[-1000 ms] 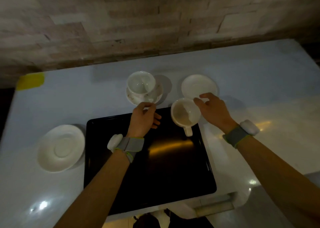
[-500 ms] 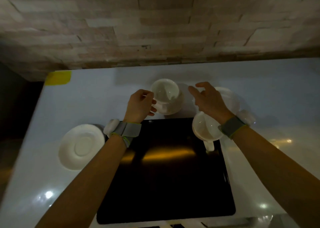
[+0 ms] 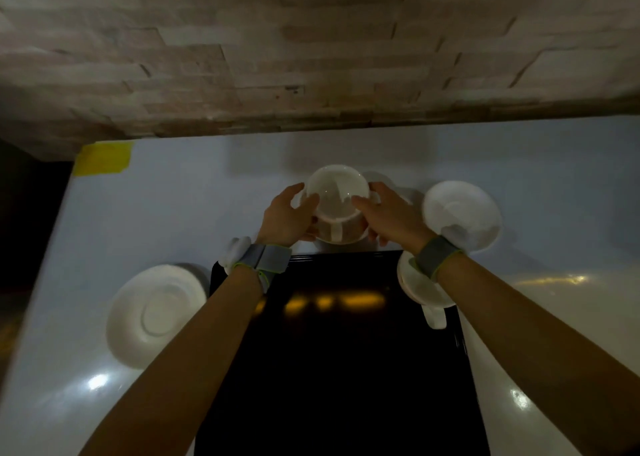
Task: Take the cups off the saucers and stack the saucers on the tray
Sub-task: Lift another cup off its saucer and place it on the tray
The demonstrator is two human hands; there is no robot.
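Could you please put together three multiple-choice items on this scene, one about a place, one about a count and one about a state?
1. Where is the black tray?
A. against the wall
B. between the forearms, near the table's front
C. on the yellow tape

2. How many saucers lie bare, with no cup on them?
A. none
B. two
C. four

3. How do the hands meet the far cup?
A. both close on its sides
B. one only
C. neither touches it

Answers: 1 B, the tray lies below the wrists. 2 B, the left saucer and the right saucer are bare. 3 A, left hand and right hand flank the cup.
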